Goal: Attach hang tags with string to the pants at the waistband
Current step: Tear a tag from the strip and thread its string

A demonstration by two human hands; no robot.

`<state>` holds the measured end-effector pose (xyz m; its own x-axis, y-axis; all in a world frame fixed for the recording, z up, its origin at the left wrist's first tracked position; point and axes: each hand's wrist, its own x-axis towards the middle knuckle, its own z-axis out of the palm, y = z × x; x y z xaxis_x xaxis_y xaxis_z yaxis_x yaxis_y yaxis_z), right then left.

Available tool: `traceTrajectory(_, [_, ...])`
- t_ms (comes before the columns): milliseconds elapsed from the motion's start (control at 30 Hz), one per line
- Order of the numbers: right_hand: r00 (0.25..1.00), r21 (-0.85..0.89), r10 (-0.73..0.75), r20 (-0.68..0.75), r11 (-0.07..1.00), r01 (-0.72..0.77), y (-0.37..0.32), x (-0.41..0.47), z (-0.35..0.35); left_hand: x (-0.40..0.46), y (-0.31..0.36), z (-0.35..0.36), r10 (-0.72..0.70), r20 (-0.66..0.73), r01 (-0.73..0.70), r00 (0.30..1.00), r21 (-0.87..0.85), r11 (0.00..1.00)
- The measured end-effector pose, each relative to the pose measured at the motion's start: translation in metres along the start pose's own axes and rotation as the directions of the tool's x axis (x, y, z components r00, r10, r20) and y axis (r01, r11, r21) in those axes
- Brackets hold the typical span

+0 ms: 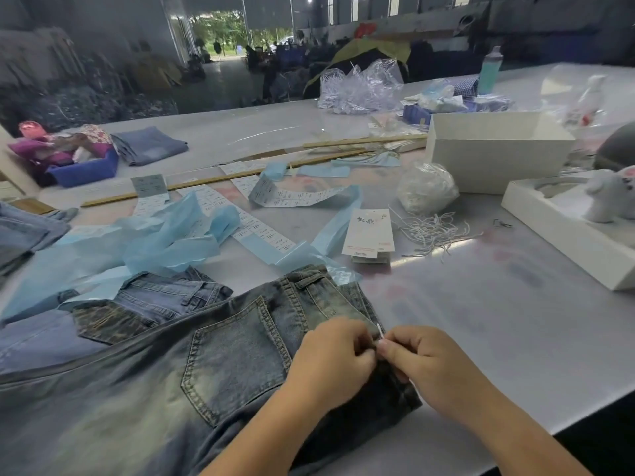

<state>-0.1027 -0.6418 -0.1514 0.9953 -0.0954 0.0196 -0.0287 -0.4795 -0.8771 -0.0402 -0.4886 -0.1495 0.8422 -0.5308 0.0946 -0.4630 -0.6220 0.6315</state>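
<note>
Faded blue jeans (220, 359) lie back side up on the table, waistband toward the right. My left hand (331, 359) and my right hand (424, 364) meet at the waistband, fingers curled. Between their fingertips a thin white string (380, 333) pokes up; both hands pinch it against the waistband. A stack of white hang tags (369, 233) lies further back, with a loose heap of white strings (434, 231) to its right and a clear bag of strings (426, 187) behind that.
Another pair of jeans (161, 300) lies left of mine. Blue backing paper (144, 242) and sticker strips (288, 195) litter the middle. White boxes (494, 152) and a box lid with a plush toy (611, 195) stand at right. The table edge runs near my right forearm.
</note>
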Motion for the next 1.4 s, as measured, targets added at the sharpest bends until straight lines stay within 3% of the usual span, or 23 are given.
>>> traceTrajectory(67, [1.0,-0.002,0.007,-0.01,1.0,-0.007,-0.001,0.001,0.003,0.006,0.0,-0.006,-0.166,-0.005,0.16,0.986,-0.238,0.958])
traceTrajectory(133, [1.0,-0.008,0.007,-0.011,1.0,-0.007,-0.004,0.002,0.006,0.011,0.001,-0.011,-0.237,-0.001,0.222,0.972,-0.339,0.914])
traceTrajectory(267, [0.995,-0.092,-0.076,-0.068,0.993,0.07,-0.011,0.009,0.011,0.015,0.005,-0.016,-0.243,0.018,0.228,0.97,-0.416,0.88])
traceTrajectory(400, [0.989,-0.315,-0.14,-0.05,0.942,0.117,-0.011,0.013,0.017,0.007,0.0,-0.024,-0.229,0.153,0.273,0.961,-0.643,0.716])
traceTrajectory(500, [0.991,-0.416,-0.13,-0.022,0.903,0.109,-0.007,0.013,0.02,0.002,-0.005,-0.029,-0.202,0.232,0.307,0.952,-0.712,0.631])
traceTrajectory(667, [0.983,-0.526,-0.181,-0.013,0.838,0.147,-0.005,0.01,0.024,0.002,-0.014,-0.03,-0.194,0.287,0.341,0.938,-0.668,0.662])
traceTrajectory(867, [0.965,-0.551,-0.261,-0.004,0.806,0.215,-0.007,0.007,0.026,0.002,-0.017,-0.029,-0.094,0.177,0.175,0.98,-0.527,0.831])
traceTrajectory(933, [0.972,-0.554,-0.235,-0.01,0.811,0.19,-0.006,0.008,0.026,0.001,-0.02,-0.029,-0.088,0.157,0.159,0.984,-0.525,0.836])
traceTrajectory(1133, [0.985,-0.588,-0.17,-0.003,0.797,0.136,-0.011,0.013,0.028,-0.004,-0.027,-0.029,-0.123,0.198,0.225,0.972,-0.655,0.721])
traceTrajectory(1400, [0.982,-0.598,-0.17,0.083,0.78,0.186,-0.012,0.011,0.026,-0.002,-0.027,-0.035,-0.005,0.207,0.105,0.978,-0.474,0.875])
